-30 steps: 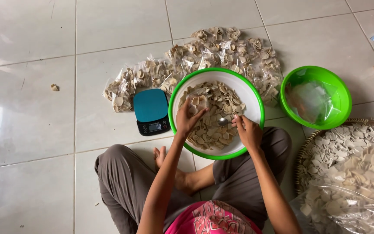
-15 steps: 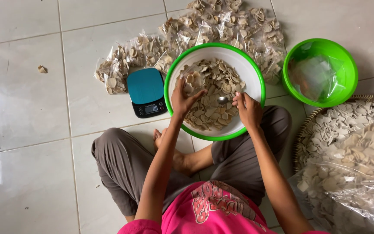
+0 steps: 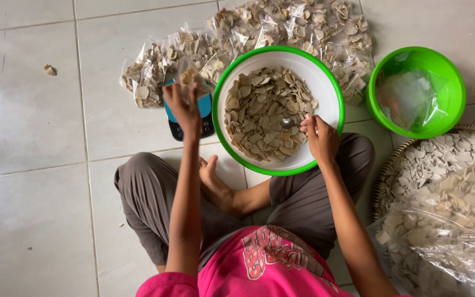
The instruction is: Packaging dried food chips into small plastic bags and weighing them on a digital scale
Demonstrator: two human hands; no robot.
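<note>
Hovering just left of the big green-rimmed white plastic basin of pale chips [image 3: 325, 118], above the small blue kitchen scale [image 3: 191, 118], the left hand [image 3: 182, 107] pinches a small clear chip-filled bag [image 3: 193, 80], forearm straight, while the right hand [image 3: 320, 137] closes on a metal spoon [image 3: 288, 123] inside the basin.

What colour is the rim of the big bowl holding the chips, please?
Bright green rim, white inside; head view.
</note>
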